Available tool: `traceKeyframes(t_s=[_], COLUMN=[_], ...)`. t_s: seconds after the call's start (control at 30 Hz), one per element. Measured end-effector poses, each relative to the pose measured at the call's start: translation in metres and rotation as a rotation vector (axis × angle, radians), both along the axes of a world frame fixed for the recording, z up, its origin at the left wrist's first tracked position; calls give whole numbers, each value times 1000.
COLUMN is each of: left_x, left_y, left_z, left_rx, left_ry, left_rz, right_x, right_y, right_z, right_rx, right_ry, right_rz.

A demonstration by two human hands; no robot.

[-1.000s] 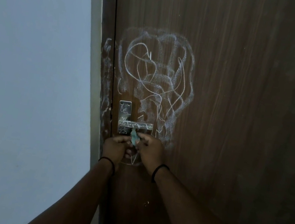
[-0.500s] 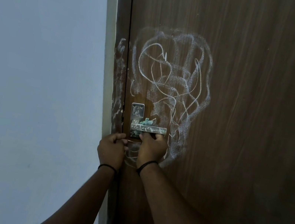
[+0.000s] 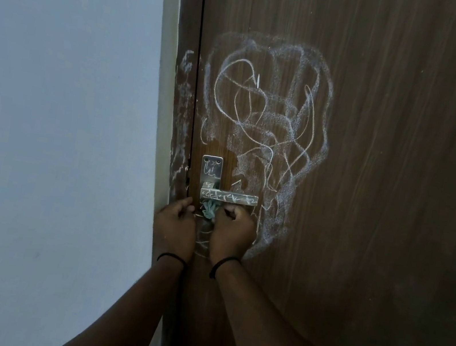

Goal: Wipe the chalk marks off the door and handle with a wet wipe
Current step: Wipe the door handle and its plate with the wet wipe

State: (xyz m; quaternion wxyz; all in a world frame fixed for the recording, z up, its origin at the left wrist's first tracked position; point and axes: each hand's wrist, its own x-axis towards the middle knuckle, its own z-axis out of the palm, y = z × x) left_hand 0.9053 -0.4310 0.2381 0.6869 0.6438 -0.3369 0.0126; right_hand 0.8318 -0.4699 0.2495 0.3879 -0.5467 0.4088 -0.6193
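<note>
A pale wall (image 3: 49, 112) is filling the left side, meeting a light door frame (image 3: 161, 101) that is carrying chalk smears along its brown inner edge. The left hand (image 3: 176, 224) is hovering just below the lock plate, fingers curled inward; whether they are touching the wipe cannot be told. The crumpled greenish wet wipe (image 3: 209, 210) is sitting between both hands, right under the metal handle (image 3: 228, 197), whose lever is showing chalk scribbles that are not readable as writing. The right hand (image 3: 233, 231) is gripping the wipe with curled fingers. Looping chalk marks (image 3: 266, 118) are sprawling over the brown door (image 3: 382, 198) above.
</note>
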Motion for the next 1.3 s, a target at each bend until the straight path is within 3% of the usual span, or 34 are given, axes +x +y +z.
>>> traceKeyframes(t_s=[0.13,0.3,0.47,0.67,0.73,0.83,1.0,1.17,1.3], left_x=[-2,3,5,3,3,3,4,3,4], left_y=[-3,-5,-8,-2,0,2,2,1,0], left_z=[5,3,3,9,13,14,16,12,12], left_rx=[-35,-39,-116,-261,-287,-278,-289,-322,-322], left_ry=[-24,7,129,358,416,431,488,504,488], left_rz=[-47,-43,-97,-218,-257,-286,-337,-334,-332], right_x=[2,3,-3,9,11,8,13,21,18], right_y=[-4,6,0,-1,0,0,-2,6,2], right_z=[13,-6,-5,2,-1,-17,1,1,8], right_rx=[85,-151,-186,-49,-43,-130,29,56,84], right_ry=[-185,52,214,-5,23,161,-63,9,-130], right_rz=[-20,-30,-45,-30,-2,27,18,81,18])
